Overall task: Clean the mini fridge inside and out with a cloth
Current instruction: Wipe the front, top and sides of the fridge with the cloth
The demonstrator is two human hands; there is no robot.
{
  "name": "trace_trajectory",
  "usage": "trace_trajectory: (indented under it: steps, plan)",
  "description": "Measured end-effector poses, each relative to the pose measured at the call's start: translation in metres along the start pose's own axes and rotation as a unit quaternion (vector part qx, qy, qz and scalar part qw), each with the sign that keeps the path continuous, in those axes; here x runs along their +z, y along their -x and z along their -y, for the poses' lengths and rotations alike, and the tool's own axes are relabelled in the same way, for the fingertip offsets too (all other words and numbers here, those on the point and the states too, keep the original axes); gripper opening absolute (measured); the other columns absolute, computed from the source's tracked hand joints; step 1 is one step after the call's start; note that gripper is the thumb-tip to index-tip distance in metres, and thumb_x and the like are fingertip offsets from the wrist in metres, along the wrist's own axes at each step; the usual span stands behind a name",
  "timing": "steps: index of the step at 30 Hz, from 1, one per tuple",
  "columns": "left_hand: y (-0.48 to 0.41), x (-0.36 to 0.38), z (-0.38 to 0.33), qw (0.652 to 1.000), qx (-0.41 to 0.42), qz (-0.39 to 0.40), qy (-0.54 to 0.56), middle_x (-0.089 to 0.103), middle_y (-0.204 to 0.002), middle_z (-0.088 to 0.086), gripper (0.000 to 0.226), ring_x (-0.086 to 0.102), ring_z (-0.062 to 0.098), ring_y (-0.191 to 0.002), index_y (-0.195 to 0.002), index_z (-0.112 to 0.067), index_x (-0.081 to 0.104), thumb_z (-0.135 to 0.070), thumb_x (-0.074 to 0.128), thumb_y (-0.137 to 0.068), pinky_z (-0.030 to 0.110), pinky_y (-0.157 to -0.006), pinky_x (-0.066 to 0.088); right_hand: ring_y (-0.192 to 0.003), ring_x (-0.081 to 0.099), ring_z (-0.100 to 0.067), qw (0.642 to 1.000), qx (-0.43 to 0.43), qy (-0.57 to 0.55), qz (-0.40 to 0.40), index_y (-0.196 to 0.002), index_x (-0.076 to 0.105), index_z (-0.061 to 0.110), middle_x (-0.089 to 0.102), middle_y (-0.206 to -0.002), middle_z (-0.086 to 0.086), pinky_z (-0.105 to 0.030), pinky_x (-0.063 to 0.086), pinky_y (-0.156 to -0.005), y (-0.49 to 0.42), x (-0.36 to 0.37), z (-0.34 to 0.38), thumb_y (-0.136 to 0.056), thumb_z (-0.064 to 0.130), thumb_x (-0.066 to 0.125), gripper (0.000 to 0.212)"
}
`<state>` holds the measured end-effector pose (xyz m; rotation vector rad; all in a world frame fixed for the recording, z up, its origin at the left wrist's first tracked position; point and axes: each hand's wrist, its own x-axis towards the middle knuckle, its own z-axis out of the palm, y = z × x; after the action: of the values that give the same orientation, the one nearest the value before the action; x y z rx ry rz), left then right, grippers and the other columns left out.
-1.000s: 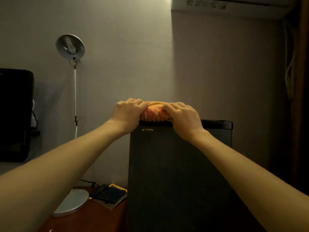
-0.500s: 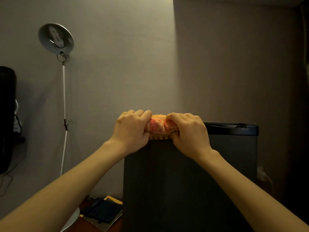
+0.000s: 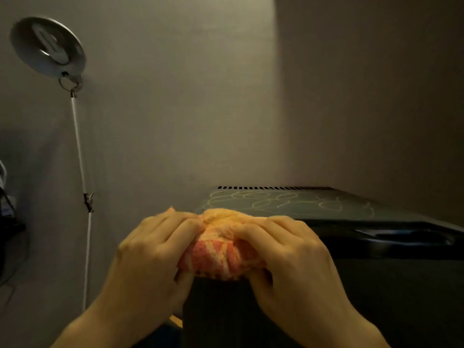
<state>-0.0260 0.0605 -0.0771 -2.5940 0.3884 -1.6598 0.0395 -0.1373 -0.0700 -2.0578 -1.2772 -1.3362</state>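
Note:
A black mini fridge [image 3: 364, 297] stands in front of me, door closed, its top [image 3: 288, 203] marked with pale ring stains. An orange and pink cloth [image 3: 221, 249] is bunched at the front left corner of the fridge top, draped over the door's upper edge. My left hand [image 3: 153, 254] grips the cloth's left side with curled fingers. My right hand [image 3: 288, 257] grips its right side, thumb tucked under the cloth. The middle of the cloth shows between the hands.
A silver desk lamp [image 3: 47, 46] on a thin white pole [image 3: 80, 159] stands left of the fridge against the wall. A recessed door handle [image 3: 401, 237] runs along the fridge's top front edge. Dark objects sit at the far left edge.
The view has come closer and higher, so the fridge top now shows. Both hands have pulled the cloth forward over the front edge and bunched it tighter.

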Motion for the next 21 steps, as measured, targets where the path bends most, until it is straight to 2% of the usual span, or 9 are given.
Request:
trace_trajectory:
  steps: [6, 9, 12, 16, 21]
  plan:
    - [-0.013, -0.005, 0.005, 0.999, 0.013, 0.041, 0.031, 0.067, -0.109, -0.002, 0.038, 0.056, 0.016, -0.103, -0.109, -0.022, 0.055, -0.027, 0.055, -0.072, 0.031, -0.094, 0.042, -0.099, 0.060, -0.014, 0.999, 0.001, -0.005, 0.041, -0.110, 0.054, 0.035, 0.064, -0.108, 0.010, -0.034, 0.044, -0.082, -0.008, -0.002, -0.003, -0.075, 0.034, 0.046, 0.036]
    - [-0.015, -0.007, 0.004, 0.998, 0.008, 0.056, 0.042, 0.066, -0.110, 0.002, 0.036, 0.055, 0.018, -0.106, -0.110, -0.019, 0.055, -0.025, 0.054, -0.074, 0.033, -0.094, 0.042, -0.104, 0.060, -0.015, 0.996, 0.021, -0.021, 0.081, -0.111, 0.051, 0.036, 0.063, -0.112, 0.010, -0.040, 0.051, -0.081, -0.010, -0.007, -0.002, -0.076, 0.033, 0.043, 0.037]
    - [-0.014, -0.011, 0.002, 0.995, -0.011, 0.091, 0.045, 0.065, -0.114, 0.005, 0.036, 0.054, 0.021, -0.110, -0.113, -0.017, 0.055, -0.026, 0.052, -0.078, 0.037, -0.093, 0.042, -0.106, 0.060, -0.017, 0.990, 0.039, -0.054, 0.125, -0.113, 0.052, 0.034, 0.062, -0.116, 0.007, -0.036, 0.053, -0.078, -0.010, -0.015, -0.003, -0.077, 0.029, 0.043, 0.037]
    - [-0.017, -0.019, -0.003, 0.986, -0.047, 0.150, 0.047, 0.063, -0.118, 0.005, 0.039, 0.056, 0.024, -0.111, -0.115, -0.014, 0.059, -0.026, 0.050, -0.078, 0.035, -0.095, 0.040, -0.118, 0.052, -0.019, 0.971, 0.055, -0.080, 0.217, -0.126, 0.046, 0.033, 0.056, -0.127, 0.006, -0.038, 0.049, -0.087, -0.012, -0.025, -0.004, -0.082, 0.028, 0.039, 0.045]
    - [-0.019, -0.024, -0.003, 0.972, -0.066, 0.221, 0.042, 0.061, -0.125, 0.005, 0.045, 0.055, 0.025, -0.117, -0.118, -0.011, 0.059, -0.027, 0.050, -0.077, 0.037, -0.099, 0.039, -0.122, 0.047, -0.023, 0.957, 0.070, -0.103, 0.261, -0.129, 0.044, 0.030, 0.053, -0.130, 0.002, -0.041, 0.045, -0.092, -0.018, -0.032, -0.007, -0.084, 0.026, 0.037, 0.046]
